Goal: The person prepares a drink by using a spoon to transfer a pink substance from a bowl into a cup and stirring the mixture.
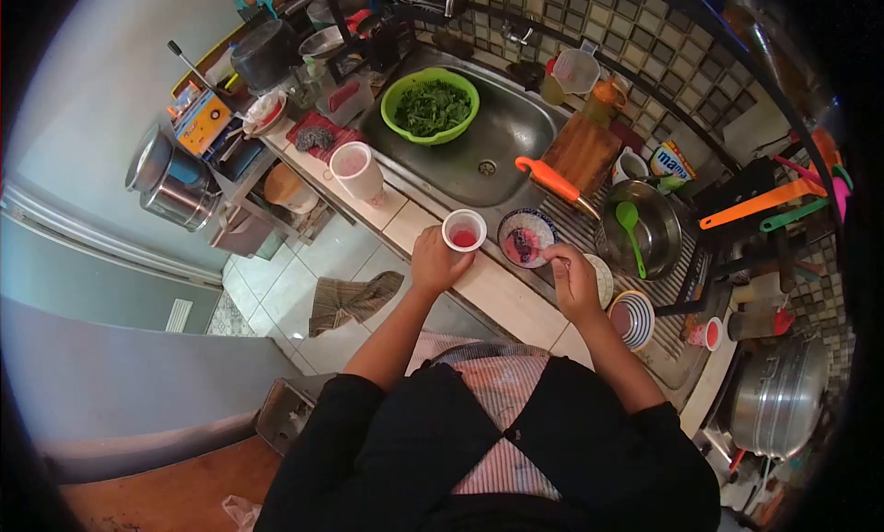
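My left hand (437,261) is wrapped round a white cup (465,221) with red liquid inside, at the counter's edge. To its right, a small blue-rimmed bowl (537,217) holds red liquid and a dark red clump. My right hand (575,281) is at this bowl's near right side, with thumb and fingers pinched together. What is in the pinch, if anything, is too small to tell. Beside the right hand are a pale plate (602,280), partly hidden, and a striped bowl (632,320). A tall white container (356,170) stands left of the cup.
Behind the counter is a steel sink (516,154) with a green basket (475,116) of leafy greens. On the right are a cutting board (578,154), an orange-handled knife (552,184), a steel pot (661,221) with a green spoon (632,233), and a small red-and-white cup (706,334).
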Demonstrator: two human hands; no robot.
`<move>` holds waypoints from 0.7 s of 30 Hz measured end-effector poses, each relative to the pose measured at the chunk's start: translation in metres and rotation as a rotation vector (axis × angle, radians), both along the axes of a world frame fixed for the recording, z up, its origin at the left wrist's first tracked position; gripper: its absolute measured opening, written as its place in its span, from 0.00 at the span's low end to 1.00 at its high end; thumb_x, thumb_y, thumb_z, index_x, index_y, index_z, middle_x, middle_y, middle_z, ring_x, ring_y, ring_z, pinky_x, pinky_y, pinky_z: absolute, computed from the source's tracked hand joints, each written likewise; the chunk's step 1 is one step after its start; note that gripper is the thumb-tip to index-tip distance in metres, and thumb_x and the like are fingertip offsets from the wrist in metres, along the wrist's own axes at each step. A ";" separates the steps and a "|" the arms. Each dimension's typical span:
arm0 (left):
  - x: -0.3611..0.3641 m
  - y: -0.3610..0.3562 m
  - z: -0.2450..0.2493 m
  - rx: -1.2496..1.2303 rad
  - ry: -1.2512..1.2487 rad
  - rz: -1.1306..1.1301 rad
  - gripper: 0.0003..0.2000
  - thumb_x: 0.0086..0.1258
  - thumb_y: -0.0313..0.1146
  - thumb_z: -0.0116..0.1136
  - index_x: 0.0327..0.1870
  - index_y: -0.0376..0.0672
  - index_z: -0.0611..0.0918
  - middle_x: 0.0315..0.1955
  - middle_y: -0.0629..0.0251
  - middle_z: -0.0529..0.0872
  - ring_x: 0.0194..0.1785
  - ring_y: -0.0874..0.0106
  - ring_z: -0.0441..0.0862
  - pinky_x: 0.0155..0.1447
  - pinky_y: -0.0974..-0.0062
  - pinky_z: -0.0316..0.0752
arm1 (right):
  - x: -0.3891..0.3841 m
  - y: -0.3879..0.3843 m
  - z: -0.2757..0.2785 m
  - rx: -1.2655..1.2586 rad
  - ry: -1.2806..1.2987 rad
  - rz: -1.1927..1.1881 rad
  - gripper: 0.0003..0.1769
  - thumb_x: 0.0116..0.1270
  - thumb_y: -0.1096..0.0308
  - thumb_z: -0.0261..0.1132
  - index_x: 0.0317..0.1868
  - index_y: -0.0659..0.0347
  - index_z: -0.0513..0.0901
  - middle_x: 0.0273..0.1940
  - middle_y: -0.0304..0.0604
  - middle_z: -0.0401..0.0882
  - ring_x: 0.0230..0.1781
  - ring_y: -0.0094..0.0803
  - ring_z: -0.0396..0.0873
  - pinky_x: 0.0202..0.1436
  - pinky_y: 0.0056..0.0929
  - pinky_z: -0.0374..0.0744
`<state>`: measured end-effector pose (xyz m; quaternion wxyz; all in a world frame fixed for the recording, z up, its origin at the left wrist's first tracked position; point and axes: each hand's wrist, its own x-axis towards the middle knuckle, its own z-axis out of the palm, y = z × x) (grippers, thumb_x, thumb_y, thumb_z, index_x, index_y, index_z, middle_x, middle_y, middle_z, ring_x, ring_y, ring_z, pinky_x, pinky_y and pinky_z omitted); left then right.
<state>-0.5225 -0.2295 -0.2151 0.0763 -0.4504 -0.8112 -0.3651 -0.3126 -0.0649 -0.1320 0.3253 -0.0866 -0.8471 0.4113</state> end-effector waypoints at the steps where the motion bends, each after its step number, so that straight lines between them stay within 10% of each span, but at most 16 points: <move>1: 0.000 0.000 -0.001 0.015 -0.003 0.006 0.25 0.52 0.42 0.70 0.49 0.39 0.79 0.41 0.53 0.82 0.47 0.53 0.78 0.53 0.58 0.71 | 0.005 0.000 0.001 0.006 -0.025 -0.013 0.08 0.74 0.69 0.54 0.45 0.64 0.76 0.40 0.50 0.79 0.39 0.43 0.80 0.47 0.31 0.77; 21: 0.001 -0.005 -0.001 0.046 -0.020 -0.014 0.27 0.48 0.37 0.71 0.52 0.41 0.77 0.44 0.53 0.82 0.50 0.52 0.78 0.55 0.58 0.71 | -0.011 0.001 0.028 -0.223 0.297 0.011 0.15 0.80 0.64 0.47 0.43 0.68 0.76 0.41 0.46 0.81 0.42 0.30 0.79 0.49 0.31 0.78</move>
